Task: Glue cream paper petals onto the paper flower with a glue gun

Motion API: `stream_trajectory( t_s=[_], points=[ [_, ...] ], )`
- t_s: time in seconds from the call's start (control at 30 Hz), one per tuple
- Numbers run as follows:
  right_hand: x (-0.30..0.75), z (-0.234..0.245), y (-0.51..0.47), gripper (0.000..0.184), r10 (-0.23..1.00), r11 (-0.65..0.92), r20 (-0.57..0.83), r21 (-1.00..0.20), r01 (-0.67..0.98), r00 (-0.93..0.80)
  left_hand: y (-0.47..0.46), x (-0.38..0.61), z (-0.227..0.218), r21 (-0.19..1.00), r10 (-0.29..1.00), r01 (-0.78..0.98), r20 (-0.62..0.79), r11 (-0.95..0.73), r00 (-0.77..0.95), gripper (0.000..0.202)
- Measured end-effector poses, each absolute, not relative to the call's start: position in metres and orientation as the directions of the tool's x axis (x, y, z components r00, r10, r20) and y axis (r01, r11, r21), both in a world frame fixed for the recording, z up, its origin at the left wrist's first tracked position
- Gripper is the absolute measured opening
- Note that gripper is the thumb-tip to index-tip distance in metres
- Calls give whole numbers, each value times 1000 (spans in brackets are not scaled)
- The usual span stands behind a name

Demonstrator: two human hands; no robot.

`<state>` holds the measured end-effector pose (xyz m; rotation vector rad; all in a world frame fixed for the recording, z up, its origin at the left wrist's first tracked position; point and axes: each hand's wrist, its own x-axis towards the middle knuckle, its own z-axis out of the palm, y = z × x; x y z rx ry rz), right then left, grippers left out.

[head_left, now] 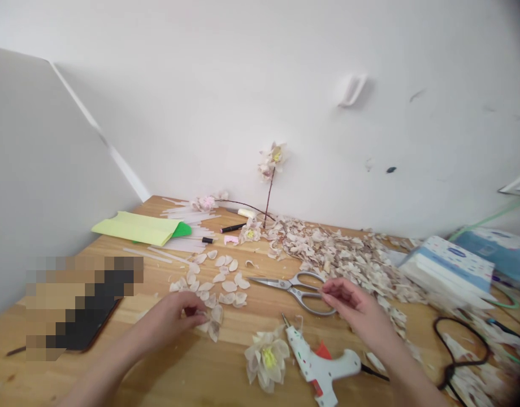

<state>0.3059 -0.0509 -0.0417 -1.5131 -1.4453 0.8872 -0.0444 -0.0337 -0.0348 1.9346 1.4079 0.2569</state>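
The fingertips of my left hand (179, 314) are closed in a pinch over pale, dry petals (216, 316) at the near edge of a loose group of petals (229, 286). My right hand (349, 299) is closed at the handle end of grey metal scissors (291, 282), which lie with their blades pointing left; its fingertips cover part of the rings. Between my hands, nearer to me, sits a petal flower (267, 357) with a yellow centre. Right of it lies a white glue gun (313, 359), its nozzle toward the scissors.
A large heap of dried petals (336, 249) runs along the wall. Glue sticks (192, 217) and yellow paper (137, 228) lie back left, a dark phone (90, 322) at left. A flower stem (269, 195) stands at the back; tissue packs (449, 268) and black cable (450, 370) are at right.
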Motion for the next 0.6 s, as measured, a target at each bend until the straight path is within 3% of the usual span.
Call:
stream_trajectory(
  t_s=[0.17,0.27,0.4,0.53,0.6],
  points=[
    [306,-44,-54,14,997,26,59,-886,463,56,-19,-43,-39,546,932,806,-117,-229,344,23],
    [308,-43,-56,12,999,30,49,-848,529,23,12,-53,-46,481,989,864,43,-147,145,28],
    [312,-39,-69,7,990,63,-42,-710,701,-132,61,-64,-55,451,997,890,60,-64,41,28],
    [314,-41,-87,45,958,139,-127,-579,803,-257,81,-62,-67,481,999,876,-2,-34,40,21],
    [313,-45,-92,55,942,176,-154,-531,829,-299,81,-60,-72,507,999,862,-18,-19,33,19]
  ],
)
